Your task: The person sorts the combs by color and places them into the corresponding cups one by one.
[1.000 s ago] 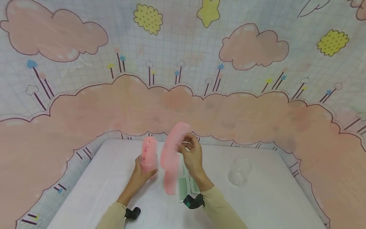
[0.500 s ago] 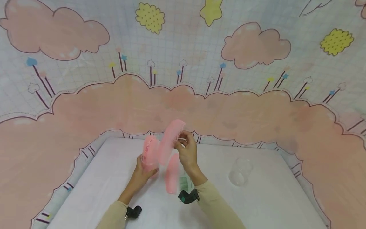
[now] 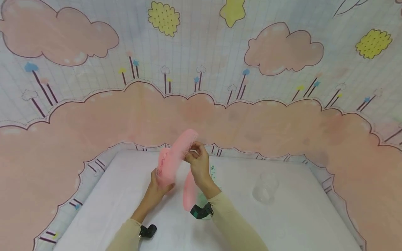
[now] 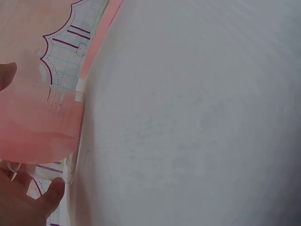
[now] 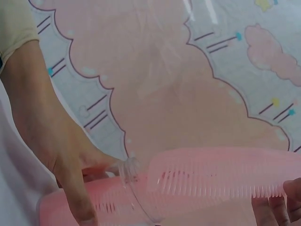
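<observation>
Head view: left hand [image 3: 156, 188] grips a clear cup [image 3: 164, 167] holding a pink comb, above the table [image 3: 282, 216]. Right hand [image 3: 197, 167] pinches a second pink comb [image 3: 179, 150], its lower end in the cup.

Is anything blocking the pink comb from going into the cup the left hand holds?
Nothing visible does. The right hand holds the pink plastic comb with its lower end at the mouth of the clear plastic cup gripped by the left hand; pink combs already sit inside.
</observation>
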A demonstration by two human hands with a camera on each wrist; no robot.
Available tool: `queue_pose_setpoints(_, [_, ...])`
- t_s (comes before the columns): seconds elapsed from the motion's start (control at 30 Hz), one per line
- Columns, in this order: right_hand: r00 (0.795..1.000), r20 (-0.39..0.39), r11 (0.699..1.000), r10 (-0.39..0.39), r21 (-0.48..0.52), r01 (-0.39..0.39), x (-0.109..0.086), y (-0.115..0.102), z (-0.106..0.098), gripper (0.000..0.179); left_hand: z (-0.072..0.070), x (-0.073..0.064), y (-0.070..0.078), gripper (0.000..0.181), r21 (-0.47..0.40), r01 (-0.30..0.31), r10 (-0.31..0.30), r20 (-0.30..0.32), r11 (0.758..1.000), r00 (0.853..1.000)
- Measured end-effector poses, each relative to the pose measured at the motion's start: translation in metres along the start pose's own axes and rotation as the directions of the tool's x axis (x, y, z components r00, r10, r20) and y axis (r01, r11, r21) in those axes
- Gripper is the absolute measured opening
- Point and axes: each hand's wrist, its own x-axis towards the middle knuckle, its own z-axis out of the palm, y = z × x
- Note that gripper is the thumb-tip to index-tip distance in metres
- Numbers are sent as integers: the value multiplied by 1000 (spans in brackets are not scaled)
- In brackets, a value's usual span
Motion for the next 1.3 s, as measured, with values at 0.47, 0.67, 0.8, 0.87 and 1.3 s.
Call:
queue_pose_setpoints(0.47, [997, -9, 985, -81, -155, 79, 19, 13, 15, 33, 0, 6, 1, 103, -26, -31, 30, -17, 999, 999])
queue_pose_setpoints(0.67, [1000, -1, 981, -28, -192, 27, 10, 10, 20, 33, 1, 1, -1, 102, -15, -16, 16, -13, 1000, 1000])
queue_pose_setpoints(0.8, [998, 20, 959, -66, -276, 68, -1, 1, 26, 31, 1, -1, -2, 101, -27, -22, 21, -13, 999, 1000])
queue_pose_setpoints(0.87, [997, 24, 954, -78, -290, 81, -3, 1, 28, 30, 0, 0, -3, 101, -29, -26, 26, -15, 999, 1000])
queue_pose_setpoints(1.3, [997, 7, 928, -79, -366, 76, 8, 45, 24, 28, -1, 3, -6, 102, -43, -37, 37, -10, 998, 999])
